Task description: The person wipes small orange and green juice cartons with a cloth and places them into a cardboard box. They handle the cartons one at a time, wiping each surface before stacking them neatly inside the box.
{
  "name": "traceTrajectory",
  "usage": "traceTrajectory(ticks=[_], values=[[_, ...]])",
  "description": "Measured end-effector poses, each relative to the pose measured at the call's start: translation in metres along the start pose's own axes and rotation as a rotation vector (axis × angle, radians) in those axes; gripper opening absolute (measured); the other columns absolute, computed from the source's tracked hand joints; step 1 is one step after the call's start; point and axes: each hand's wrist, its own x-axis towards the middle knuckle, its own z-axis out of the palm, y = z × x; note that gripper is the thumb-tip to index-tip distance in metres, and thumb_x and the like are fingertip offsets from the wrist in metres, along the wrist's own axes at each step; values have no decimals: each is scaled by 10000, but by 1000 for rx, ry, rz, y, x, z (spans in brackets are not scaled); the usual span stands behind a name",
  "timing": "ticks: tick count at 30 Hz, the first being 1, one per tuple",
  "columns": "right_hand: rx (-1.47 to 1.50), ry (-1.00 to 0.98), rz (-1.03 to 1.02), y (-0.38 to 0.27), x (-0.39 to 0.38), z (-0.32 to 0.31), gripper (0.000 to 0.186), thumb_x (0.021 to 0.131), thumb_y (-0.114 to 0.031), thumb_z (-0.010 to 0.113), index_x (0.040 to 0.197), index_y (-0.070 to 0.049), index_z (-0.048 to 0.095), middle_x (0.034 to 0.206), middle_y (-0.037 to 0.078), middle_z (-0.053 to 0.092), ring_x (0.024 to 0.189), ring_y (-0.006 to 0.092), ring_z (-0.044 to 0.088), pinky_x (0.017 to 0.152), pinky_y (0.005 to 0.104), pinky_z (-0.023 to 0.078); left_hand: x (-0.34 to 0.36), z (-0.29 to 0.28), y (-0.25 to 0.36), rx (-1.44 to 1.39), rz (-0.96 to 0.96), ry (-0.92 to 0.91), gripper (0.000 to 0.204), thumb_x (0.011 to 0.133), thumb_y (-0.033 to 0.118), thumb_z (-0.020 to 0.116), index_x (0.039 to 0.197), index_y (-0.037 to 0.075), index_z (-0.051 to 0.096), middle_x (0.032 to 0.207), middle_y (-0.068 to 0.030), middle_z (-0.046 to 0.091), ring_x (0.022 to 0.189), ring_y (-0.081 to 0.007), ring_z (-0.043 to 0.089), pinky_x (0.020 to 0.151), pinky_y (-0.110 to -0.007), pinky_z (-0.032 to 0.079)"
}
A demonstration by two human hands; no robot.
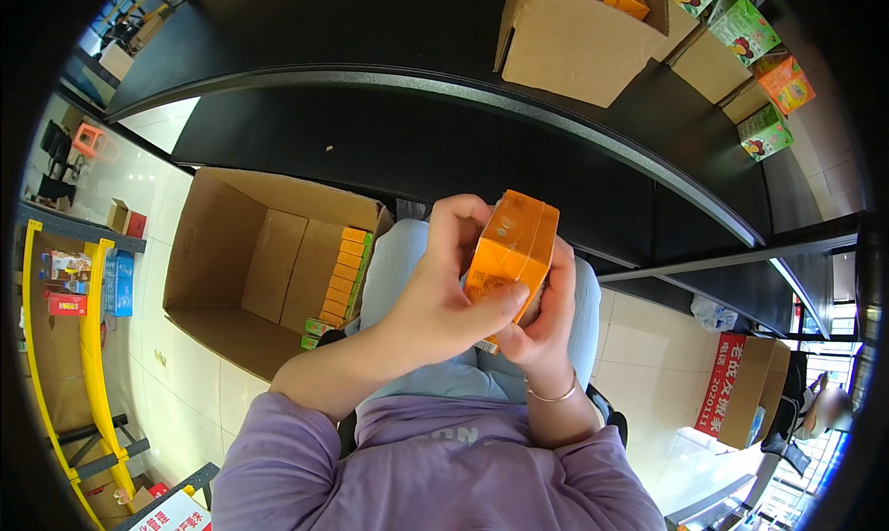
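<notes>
An orange drink carton [519, 230] is held up above my lap, its top end toward the far side. My left hand [454, 290] is closed on it from the left, thumb across the near lower part. My right hand [544, 323] wraps round its right side and bottom; some fingers are hidden behind the carton. Left of my legs a large open cardboard box [208, 253] stands on the floor, holding a column of small orange and green cartons [343, 281] along its right side.
Black shelving [370, 31] spans the far side, bearing a cardboard box [574, 59] of orange cartons and green cartons [745, 31] at right. A yellow rack [93, 346] stands left. At right are another box [769, 383] with a red banner and a seated person [820, 411], partly visible.
</notes>
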Motion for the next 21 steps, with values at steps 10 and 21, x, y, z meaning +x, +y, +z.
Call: traceTrajectory(ticks=[10, 21], values=[[-239, 116, -326, 6, 5, -6, 822, 541, -331, 791, 1148, -22, 331, 1106, 142, 391, 1014, 233, 426, 863, 317, 354, 1, -9, 13, 545, 322, -164, 634, 742, 134, 659, 1234, 0, 282, 1198, -142, 412, 1117, -213, 424, 918, -334, 349], [-484, 168, -438, -7, 2, 10, 795, 566, -290, 815, 1121, -37, 306, 1072, 154, 392, 957, 231, 440, 807, 310, 373, -2, 6, 2, -38, 173, -5, 504, 745, 35, 650, 1157, 3, 362, 1132, -99, 469, 1042, -146, 488, 872, -275, 410]])
